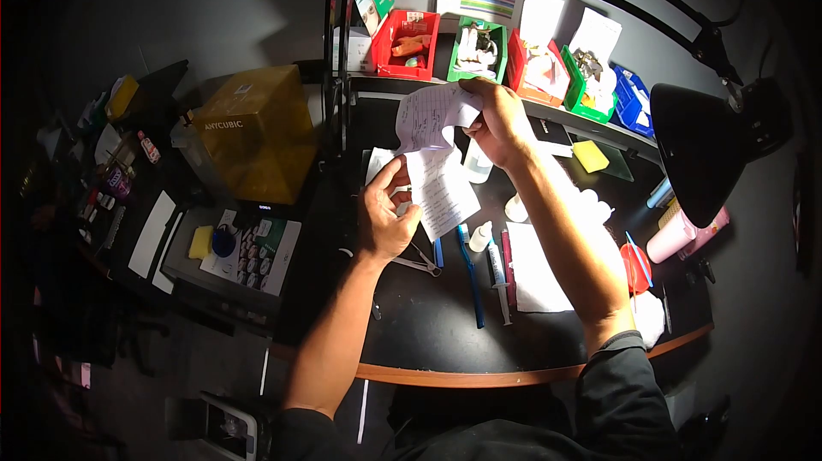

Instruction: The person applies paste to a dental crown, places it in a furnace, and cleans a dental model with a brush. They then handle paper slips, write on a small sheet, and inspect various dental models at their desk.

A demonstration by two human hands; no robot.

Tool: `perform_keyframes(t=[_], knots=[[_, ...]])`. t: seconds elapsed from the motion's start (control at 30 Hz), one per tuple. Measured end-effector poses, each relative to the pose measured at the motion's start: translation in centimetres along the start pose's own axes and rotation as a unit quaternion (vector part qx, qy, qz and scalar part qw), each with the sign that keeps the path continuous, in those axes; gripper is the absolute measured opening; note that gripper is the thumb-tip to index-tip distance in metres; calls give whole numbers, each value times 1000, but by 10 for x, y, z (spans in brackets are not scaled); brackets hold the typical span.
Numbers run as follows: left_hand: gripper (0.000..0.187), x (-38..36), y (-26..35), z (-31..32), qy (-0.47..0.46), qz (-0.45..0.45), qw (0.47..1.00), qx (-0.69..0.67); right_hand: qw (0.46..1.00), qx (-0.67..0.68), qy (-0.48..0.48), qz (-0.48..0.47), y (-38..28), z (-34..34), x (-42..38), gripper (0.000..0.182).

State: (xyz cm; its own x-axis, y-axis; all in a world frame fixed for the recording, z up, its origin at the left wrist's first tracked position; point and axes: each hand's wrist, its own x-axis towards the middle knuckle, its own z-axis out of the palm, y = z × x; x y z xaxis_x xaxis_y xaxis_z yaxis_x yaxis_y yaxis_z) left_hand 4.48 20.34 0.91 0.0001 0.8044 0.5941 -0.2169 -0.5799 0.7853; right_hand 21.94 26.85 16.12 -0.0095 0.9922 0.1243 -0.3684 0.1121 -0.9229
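A creased sheet of handwritten paper (441, 191) hangs above the black desk, bent across its middle. My right hand (499, 123) pinches its upper right corner, where the paper curls over. At its left edge, my left hand (390, 213) has curled fingers against the sheet. Beneath and beside the paper lie a blue toothbrush (473, 285), a small white dropper bottle (481, 237), a syringe (500, 281) and a dark pink stick-like item (509, 268). A larger translucent bottle (477, 166) stands partly hidden behind the sheet and my right hand.
Red (407, 46), green (479, 50) and blue bins (632, 100) line the back shelf. A black lamp (698, 153) overhangs the right side. White cloth or paper (535, 277) lies under my right forearm. An amber box (257, 131) stands left; a yellow sponge (590, 156) lies behind.
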Motion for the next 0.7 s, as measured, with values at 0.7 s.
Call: perform_keyframes(t=[0.7], knots=[[71,0,6,2,0,0,1000,-8,999,-28,-28,-6,5,-16,6,16]])
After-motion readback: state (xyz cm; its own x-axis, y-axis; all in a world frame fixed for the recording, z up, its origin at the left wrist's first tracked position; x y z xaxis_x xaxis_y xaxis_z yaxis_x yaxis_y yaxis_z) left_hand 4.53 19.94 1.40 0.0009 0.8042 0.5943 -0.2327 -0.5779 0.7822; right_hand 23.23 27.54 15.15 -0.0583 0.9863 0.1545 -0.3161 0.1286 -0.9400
